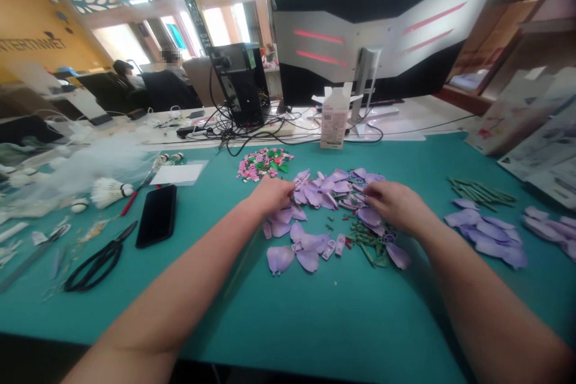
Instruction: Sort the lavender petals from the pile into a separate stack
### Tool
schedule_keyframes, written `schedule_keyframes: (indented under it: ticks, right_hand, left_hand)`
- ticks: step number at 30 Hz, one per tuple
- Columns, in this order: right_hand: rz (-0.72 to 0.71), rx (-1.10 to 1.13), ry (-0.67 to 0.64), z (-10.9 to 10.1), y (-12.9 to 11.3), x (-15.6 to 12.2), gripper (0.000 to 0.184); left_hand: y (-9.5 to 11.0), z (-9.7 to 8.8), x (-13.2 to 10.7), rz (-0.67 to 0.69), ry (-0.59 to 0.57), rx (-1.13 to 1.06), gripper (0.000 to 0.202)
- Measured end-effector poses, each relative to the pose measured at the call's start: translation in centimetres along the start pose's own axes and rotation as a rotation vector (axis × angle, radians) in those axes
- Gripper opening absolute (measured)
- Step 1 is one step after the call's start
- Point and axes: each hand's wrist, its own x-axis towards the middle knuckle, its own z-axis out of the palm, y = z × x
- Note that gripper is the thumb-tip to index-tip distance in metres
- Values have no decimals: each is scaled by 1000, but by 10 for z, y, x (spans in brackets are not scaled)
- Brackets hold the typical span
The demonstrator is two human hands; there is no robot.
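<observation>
Both my hands rest on a heap of lilac plastic petals (310, 240) spread over the teal mat (315, 324). My left hand (270, 195) has its fingers curled down onto petals at the heap's left edge. My right hand (391, 204) has its fingers bent and pinched among petals and small dark green stem parts (371, 243) on the right side. What either hand holds is hidden under the fingers.
A pink and green pile of small pieces (263, 163) lies behind the heap. More lilac petals (488, 234) and green rods (479, 192) lie right. A black phone (156, 215), scissors (99, 258), a shuttlecock (108, 192), a white carton (333, 115) and a monitor (382, 24) stand around.
</observation>
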Motion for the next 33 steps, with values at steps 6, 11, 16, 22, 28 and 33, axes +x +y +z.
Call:
schedule_keyframes:
  ticks: [6,11,16,22,28,33]
  right_hand:
    - [26,99,50,-7,-11,-1,18]
    - [-9,530,66,-16,-37,-8,21]
    - [-132,793,-20,-13,-50,-10,29]
    - [78,482,46,-16,-14,0,14]
    - [214,40,86,-14,24,4,16]
    - [243,-96,-30,-12,28,2,20]
  left_hand:
    - [1,-14,-10,-2,51,-95,15]
    - [21,-37,-16,35,145,-242,14]
    - [77,-48,-3,131,200,-354,9]
    - [95,-31,23,201,198,-358,15]
    - [87,0,26,270,168,-162,20]
    - [78,6,16,267,143,-59,23]
